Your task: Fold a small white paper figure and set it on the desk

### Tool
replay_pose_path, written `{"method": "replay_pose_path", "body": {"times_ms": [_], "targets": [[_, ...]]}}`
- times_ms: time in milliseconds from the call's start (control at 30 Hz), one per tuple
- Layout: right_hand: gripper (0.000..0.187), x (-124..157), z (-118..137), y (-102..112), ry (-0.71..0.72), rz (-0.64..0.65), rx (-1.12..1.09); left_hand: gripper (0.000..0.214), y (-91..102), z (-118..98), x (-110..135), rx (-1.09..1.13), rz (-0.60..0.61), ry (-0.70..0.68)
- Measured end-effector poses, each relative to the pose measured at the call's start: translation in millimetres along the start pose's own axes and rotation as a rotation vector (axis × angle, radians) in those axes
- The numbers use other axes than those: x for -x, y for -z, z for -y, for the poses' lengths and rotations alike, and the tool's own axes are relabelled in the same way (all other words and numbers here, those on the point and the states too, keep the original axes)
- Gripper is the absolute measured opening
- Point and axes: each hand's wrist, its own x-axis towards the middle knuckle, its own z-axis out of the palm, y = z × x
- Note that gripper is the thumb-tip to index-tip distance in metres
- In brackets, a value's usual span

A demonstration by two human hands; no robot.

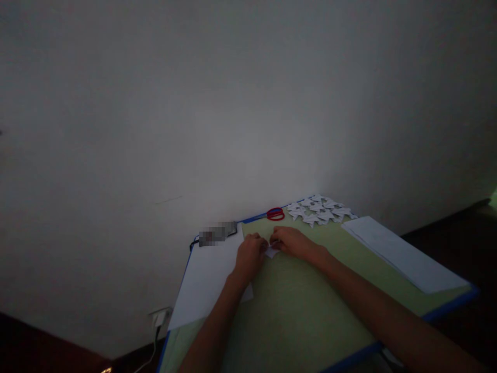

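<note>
Both my hands meet near the middle of the green-topped table (295, 305). A small piece of folded white paper (271, 252) lies between them. My left hand (251, 255) is closed with its fingertips on the paper's left side. From the right, my right hand (293, 242) pinches the paper's other side. The fingers hide much of the paper, so its exact shape cannot be made out. Beyond my right hand, several folded white paper figures (318, 211) lie grouped in the far corner.
Red-handled scissors (275, 214) lie at the far edge. White sheets (205, 285) with a dark clip lie on the left, partly under my left forearm. A stack of white paper (404, 254) lies along the right side. A wall (233, 114) stands behind; a plug (159, 318) is at lower left.
</note>
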Motion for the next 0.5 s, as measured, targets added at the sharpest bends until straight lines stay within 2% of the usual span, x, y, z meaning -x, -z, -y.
{"method": "replay_pose_path", "body": {"times_ms": [233, 400, 500], "targets": [[0.020, -11, -9, -2, -0.033, 0.069, -0.060, 0.022, -2.6, -9, -7, 0.013, 0.036, 0.151], [0.025, -31, -22, 7, 0.000, 0.274, -0.156, 0.022, -1.3, -10, -11, 0.077, 0.030, 0.337], [0.026, -44, -28, 12, -0.002, 0.405, -0.169, 0.021, -2.6, -3, -16, 0.218, 0.060, 0.423]]}}
